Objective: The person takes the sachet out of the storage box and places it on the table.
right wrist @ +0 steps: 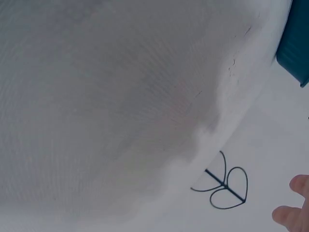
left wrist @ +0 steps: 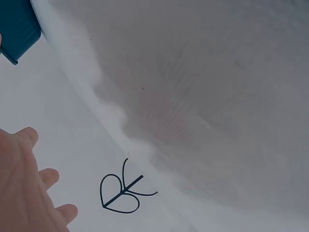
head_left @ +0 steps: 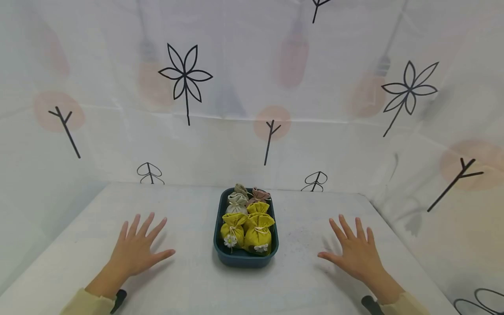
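A dark teal tray (head_left: 246, 261) stands mid-table, filled with small drawstring pouches. Two yellow-green pouches with white flowers sit at its front, the left one (head_left: 232, 229) beside the right one (head_left: 257, 238); another yellow-green pouch (head_left: 258, 208) is behind them. A pale grey pouch (head_left: 237, 203), a brownish-pink pouch (head_left: 260, 194) and a beige pouch (head_left: 240, 189) fill the back. Left of the tray, my left hand (head_left: 135, 251) is spread with straight fingers, holding nothing. My right hand (head_left: 356, 253) is spread likewise on the right side, apart from the tray.
The white table (head_left: 189, 280) reaches back to a white cloth wall (head_left: 224, 148) printed with black flower and twig drawings and faint peach shapes. Cloth also closes off both sides. In both wrist views a corner of the tray (left wrist: 19, 29) shows at the upper edge.
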Demonstrator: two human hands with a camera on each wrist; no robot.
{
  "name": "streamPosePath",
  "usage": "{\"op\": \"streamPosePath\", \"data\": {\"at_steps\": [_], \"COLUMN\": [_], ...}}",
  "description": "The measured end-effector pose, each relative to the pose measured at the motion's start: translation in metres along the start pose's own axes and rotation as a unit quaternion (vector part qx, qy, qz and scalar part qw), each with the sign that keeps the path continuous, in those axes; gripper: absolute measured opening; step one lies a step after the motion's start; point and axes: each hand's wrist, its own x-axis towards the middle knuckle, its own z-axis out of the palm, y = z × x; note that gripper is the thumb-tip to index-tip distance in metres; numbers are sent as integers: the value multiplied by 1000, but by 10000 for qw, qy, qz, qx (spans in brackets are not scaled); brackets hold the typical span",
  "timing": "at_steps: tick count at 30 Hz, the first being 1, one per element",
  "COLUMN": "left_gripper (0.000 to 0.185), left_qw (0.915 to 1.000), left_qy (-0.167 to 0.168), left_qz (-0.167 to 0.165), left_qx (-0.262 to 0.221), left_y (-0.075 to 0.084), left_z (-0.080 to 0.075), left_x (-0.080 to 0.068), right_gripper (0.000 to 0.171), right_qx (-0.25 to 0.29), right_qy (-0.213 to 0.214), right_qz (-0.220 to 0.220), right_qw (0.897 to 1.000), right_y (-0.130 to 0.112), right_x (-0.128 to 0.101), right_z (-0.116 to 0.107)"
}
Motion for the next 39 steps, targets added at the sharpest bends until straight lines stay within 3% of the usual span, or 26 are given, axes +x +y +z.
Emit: {"op": "streamPosePath", "data": {"at_steps": [13, 32, 39], "left_gripper": [88, 89, 87], "left_qw": [9997, 9989, 9983], "left_qy": [85, 205, 245], "left_qz": [94, 175, 177], "left_qx": [-215, -378, -493], "left_y": [7, 25, 33], "left_z": [2, 3, 4], "left_x": [4, 21, 30], "right_gripper": [97, 99, 97], "right_qx": [117, 175, 447], "right_qy": [58, 157, 111], "right_qz": [-65, -24, 36], "right_qw": [9999, 9997, 9989], "right_y": [-12, -26, -33], "right_x": [3, 13, 13], "right_z": [0, 2, 1]}}
